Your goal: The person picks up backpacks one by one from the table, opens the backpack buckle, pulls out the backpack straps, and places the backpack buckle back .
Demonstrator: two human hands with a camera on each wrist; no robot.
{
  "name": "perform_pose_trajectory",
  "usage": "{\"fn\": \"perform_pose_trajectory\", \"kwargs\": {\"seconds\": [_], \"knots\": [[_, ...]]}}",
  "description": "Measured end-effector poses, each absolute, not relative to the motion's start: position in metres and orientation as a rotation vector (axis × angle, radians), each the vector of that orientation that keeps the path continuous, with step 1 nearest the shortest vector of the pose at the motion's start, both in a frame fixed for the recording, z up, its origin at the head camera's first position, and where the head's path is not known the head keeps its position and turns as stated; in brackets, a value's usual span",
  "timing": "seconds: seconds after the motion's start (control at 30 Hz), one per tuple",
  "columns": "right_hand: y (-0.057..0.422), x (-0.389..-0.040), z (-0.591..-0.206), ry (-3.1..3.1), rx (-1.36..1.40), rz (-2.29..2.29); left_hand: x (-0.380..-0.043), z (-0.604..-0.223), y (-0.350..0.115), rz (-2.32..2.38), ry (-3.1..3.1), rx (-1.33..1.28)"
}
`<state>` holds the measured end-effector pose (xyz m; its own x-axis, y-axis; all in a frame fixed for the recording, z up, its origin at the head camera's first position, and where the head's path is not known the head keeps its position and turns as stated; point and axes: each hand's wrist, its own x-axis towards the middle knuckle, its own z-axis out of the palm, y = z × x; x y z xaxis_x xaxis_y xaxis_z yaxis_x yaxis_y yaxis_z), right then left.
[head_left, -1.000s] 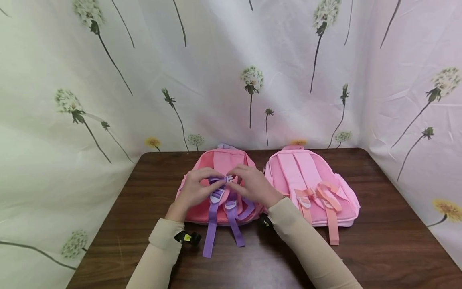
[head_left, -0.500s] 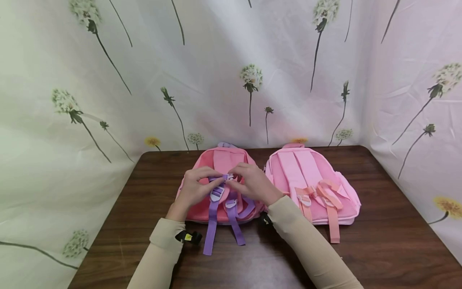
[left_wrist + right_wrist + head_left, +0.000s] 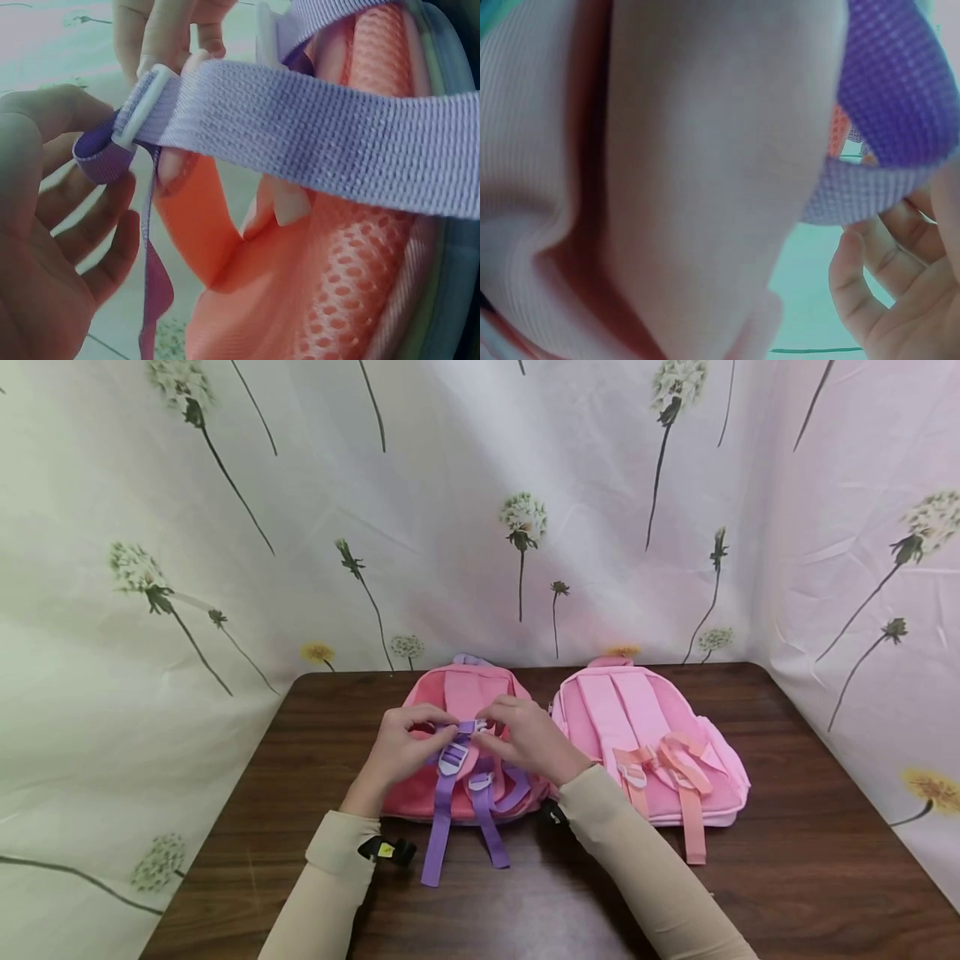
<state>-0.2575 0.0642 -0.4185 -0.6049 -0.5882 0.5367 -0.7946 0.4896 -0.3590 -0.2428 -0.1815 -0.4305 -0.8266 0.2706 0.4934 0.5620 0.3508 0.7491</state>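
A coral-pink backpack (image 3: 420, 797) lies on the table with its shoulder straps up. Across it runs purple webbing (image 3: 467, 727) with a white buckle (image 3: 481, 725). My left hand (image 3: 405, 743) pinches a folded loop of this webbing between thumb and fingers. At the buckle, my right hand (image 3: 531, 735) grips with thumb and forefinger, covering part of it. Below them sits a white slider (image 3: 453, 759), and two purple strap tails (image 3: 437, 839) hang toward the front. The right wrist view is mostly blocked by a blurred surface; purple webbing (image 3: 900, 82) curves past at its right.
A light pink backpack (image 3: 630, 702) with peach straps (image 3: 692, 827) lies just right of the coral one. Both rest on a dark wood table (image 3: 262, 810). Dandelion-print cloth (image 3: 450, 527) hangs close behind the table and at its sides.
My left fingertips have slid a little left along the webbing, leaving more of it showing beside the buckle. My right hand stays at the buckle; both backpacks lie where they were.
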Motion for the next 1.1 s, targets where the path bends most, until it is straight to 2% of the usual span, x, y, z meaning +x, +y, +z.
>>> {"fn": "perform_pose_trajectory", "kwargs": {"seconds": [0.3, 1.1], "knots": [[0.067, -0.257, -0.415, -2.379, 1.19, 0.808, -0.242, -0.422, -0.182, -1.518, -2.529, -0.521], [0.061, -0.265, -0.411, -2.221, 1.199, 1.016, -0.244, -0.423, -0.181, -1.881, -2.224, -0.479]]}}
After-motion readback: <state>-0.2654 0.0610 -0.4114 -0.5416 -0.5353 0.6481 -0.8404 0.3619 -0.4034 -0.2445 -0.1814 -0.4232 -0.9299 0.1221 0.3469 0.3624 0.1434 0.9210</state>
